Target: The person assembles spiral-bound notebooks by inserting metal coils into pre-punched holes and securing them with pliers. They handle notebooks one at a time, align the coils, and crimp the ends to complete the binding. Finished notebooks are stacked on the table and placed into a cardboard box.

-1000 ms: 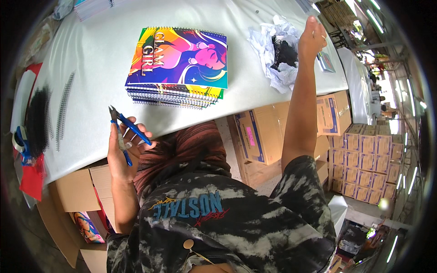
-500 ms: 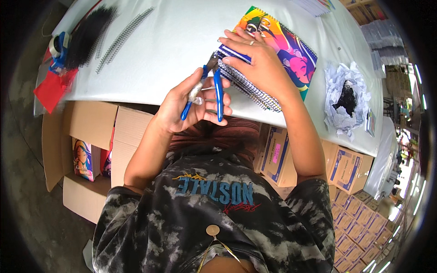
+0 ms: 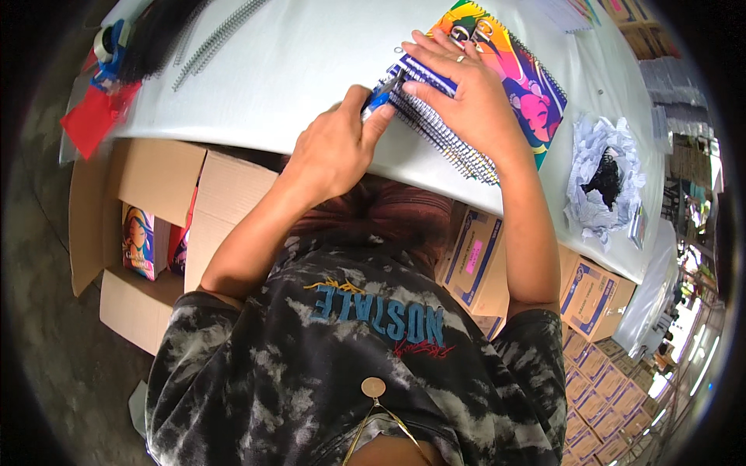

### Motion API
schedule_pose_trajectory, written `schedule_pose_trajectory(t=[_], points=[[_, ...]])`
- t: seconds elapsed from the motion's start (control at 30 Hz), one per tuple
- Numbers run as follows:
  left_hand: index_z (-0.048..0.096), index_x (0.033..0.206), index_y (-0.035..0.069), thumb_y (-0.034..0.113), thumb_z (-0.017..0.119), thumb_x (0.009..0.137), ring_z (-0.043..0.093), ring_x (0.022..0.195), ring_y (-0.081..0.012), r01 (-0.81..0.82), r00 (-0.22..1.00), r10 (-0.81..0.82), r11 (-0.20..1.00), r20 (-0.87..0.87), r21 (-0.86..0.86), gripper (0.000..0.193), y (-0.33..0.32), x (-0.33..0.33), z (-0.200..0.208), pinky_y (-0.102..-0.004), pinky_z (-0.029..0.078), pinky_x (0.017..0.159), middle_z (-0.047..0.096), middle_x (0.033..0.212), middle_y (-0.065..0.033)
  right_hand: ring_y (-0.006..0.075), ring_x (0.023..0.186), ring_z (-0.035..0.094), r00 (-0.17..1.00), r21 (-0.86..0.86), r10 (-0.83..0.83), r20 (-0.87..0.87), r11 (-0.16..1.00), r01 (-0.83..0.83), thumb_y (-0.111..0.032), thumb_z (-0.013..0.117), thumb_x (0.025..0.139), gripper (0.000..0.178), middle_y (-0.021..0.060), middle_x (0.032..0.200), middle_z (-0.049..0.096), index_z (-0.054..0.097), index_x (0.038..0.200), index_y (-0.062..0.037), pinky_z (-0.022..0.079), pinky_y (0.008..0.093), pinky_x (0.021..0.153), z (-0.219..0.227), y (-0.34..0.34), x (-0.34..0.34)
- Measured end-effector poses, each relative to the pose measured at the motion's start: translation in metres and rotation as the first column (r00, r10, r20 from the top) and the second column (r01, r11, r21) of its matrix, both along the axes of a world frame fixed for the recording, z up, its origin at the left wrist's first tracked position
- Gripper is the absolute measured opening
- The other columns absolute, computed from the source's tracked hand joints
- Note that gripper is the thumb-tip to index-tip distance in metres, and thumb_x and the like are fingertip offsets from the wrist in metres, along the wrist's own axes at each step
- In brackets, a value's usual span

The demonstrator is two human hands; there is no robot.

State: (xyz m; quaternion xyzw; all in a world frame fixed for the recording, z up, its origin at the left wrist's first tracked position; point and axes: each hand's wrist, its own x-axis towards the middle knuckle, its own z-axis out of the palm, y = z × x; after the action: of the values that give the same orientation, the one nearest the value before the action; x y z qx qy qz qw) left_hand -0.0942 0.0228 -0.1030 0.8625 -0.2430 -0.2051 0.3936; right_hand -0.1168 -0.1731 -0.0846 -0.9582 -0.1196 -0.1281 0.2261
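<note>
Lying flat near the table (image 3: 295, 85) front edge, the stack of spiral notebooks (image 3: 497, 85) ran its long axis diagonally, coil edge facing the person. Right hand (image 3: 466, 101) pressed open-palmed on top, gripping nothing. Left hand (image 3: 334, 147) was closed round blue-handled pliers (image 3: 381, 93), tips at the coil. Loose black coils (image 3: 217, 39) lay far left w/ a red sheet (image 3: 93, 116); crumpled paper (image 3: 606, 171) sat right. Open cardboard box (image 3: 148, 233) stood below.

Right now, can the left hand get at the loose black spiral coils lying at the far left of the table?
Probably yes. The left hand grips blue-handled pliers at the notebook stack, and bare white table lies between it and the coils; it would need to free itself first.
</note>
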Motion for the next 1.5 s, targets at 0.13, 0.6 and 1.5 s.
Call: schedule_pose_trajectory(t=[0.13, 0.6, 1.5], points=[[0.051, 0.11, 0.005, 0.046, 0.034, 0.096, 0.06, 0.076, -0.0215, 0.002, 0.832, -0.19, 0.941, -0.521, -0.339, 0.047, 0.007, 0.011, -0.013, -0.0333, 0.048, 0.062, 0.059, 0.083, -0.0076, 0.0289, 0.128, 0.039, 1.0, 0.003, -0.011, -0.01, 1.0, 0.011, -0.021, 0.067, 0.078, 0.046, 0.0098, 0.129, 0.052, 0.057, 0.121, -0.0116, 0.021, 0.0485, 0.108, 0.001, 0.0, -0.002], [0.048, 0.109, -0.002, 0.05, 0.034, 0.095, 0.06, 0.076, -0.0288, -0.075, 0.996, 0.077, 0.996, 0.033, -0.039, 0.055, 0.0, -0.013, -0.02, -0.0397, 0.047, 0.072, 0.059, 0.081, -0.0194, 0.0294, 0.128, 0.038, 1.0, -0.047, -0.001, -0.015, 0.999, 0.0, -0.019, 0.067, 0.077, 0.051, 0.0107, 0.131, 0.049, 0.053, 0.125, -0.0111, 0.02, 0.0459, 0.109, 0.001, 0.004, -0.003], [0.052, 0.109, 0.002, 0.046, 0.036, 0.096, 0.058, 0.077, -0.0162, -0.033, 0.987, 0.025, 0.998, -0.161, -0.049, 0.048, 0.003, 0.0, -0.02, -0.0274, 0.044, 0.068, 0.059, 0.079, -0.0097, 0.0311, 0.13, 0.034, 0.992, -0.143, -0.072, -0.103, 0.988, 0.057, -0.017, 0.072, 0.07, 0.061, 0.0204, 0.13, 0.047, 0.049, 0.124, 0.0008, 0.025, 0.0448, 0.107, 0.023, 0.017, -0.005]])
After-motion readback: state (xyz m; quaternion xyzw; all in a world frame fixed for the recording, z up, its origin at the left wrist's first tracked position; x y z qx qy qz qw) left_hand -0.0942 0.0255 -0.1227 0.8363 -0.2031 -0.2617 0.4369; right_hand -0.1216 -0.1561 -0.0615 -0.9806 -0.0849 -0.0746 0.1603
